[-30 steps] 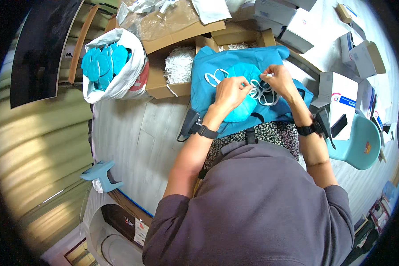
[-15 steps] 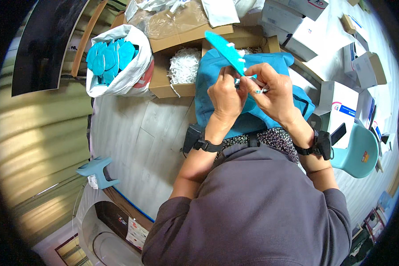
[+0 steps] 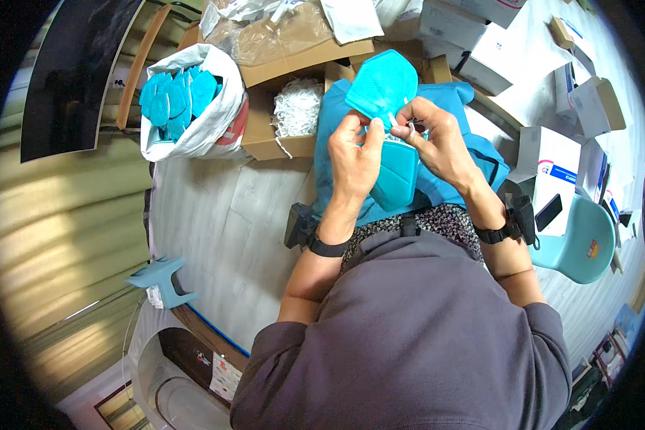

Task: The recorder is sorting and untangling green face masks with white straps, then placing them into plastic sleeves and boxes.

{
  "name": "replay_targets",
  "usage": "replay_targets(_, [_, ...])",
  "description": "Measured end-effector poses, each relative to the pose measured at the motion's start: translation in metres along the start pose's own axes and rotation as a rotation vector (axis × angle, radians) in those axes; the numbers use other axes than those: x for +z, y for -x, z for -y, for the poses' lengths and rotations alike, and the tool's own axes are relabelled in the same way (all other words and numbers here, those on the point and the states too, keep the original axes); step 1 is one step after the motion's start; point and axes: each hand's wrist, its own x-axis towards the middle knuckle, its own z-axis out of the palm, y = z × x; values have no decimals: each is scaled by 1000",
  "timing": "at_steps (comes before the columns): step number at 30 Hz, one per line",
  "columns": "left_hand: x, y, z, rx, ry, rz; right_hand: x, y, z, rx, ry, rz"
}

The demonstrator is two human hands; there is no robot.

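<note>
A turquoise folded face mask (image 3: 384, 82) stands up over my lap, its broad side showing. The thumb and fingers of my left hand (image 3: 355, 158) pinch its lower edge. My right hand (image 3: 441, 140) is closed beside it, fingertips on a small white strap at the mask's lower corner; the fingers partly cover that strap. Beneath both hands a second turquoise mask (image 3: 395, 178) lies on the blue cloth (image 3: 330, 183) spread over my lap.
At the left, a white sack (image 3: 226, 86) holds many turquoise masks. Beside it, a cardboard box (image 3: 259, 122) contains white loops (image 3: 298, 107). White cartons (image 3: 559, 154), a phone (image 3: 548, 213) and a light-blue chair (image 3: 588, 240) are at the right; a small stool (image 3: 166, 279) is lower left.
The mask has turned from edge-on to broad side toward me. My left hand has shifted slightly down and left, and the mask on my lap has come into fuller view.
</note>
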Motion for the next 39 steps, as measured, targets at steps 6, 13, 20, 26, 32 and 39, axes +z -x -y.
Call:
replay_targets(6, [8,6,-13,-157,174,35,5,7,-5,3,-33,34])
replay_targets(13, [-2,9,9,-81,-23,17,4,1,-17,45,-29,87])
replay_targets(20, [-13,37,-9,-153,-82,16,-31,-24,-100,70,322,-307])
replay_targets(26, [-18,36,8,-183,-37,-16,-23,-19,-54,-19,66,-119])
replay_targets(32, [-13,30,-3,-420,291,65,-5,5,-20,-116,-52,147])
replay_targets(39, [-11,28,1,-266,-256,226,3,15,-17,-288,221,317])
